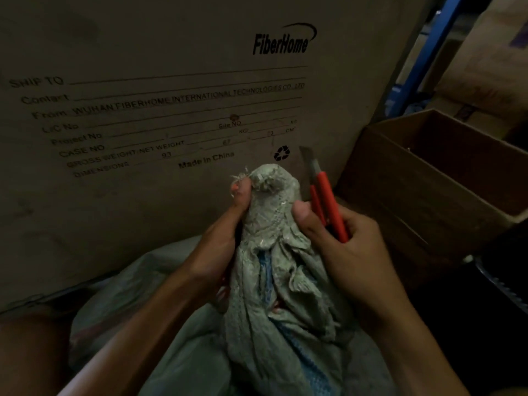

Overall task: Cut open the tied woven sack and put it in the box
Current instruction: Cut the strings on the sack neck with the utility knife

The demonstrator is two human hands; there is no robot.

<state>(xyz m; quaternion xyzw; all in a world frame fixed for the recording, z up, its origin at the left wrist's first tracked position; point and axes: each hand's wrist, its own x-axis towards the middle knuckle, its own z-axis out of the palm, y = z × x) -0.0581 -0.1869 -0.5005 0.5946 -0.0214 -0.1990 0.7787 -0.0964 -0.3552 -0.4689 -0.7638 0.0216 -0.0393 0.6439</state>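
A grey-green woven sack (274, 295) stands bunched at its neck in the lower middle of the head view, its frayed top pointing up. My left hand (225, 241) grips the neck from the left, thumb near the frayed tip. My right hand (343, 247) holds a red utility knife (325, 198) with its blade out and pointing up, while the thumb presses the right side of the sack's neck. An open brown cardboard box (423, 178) sits to the right.
A large printed FiberHome carton (171, 81) stands upright right behind the sack. A blue metal shelf post (428, 52) and more cartons are at the upper right. A dark object lies at the lower right edge.
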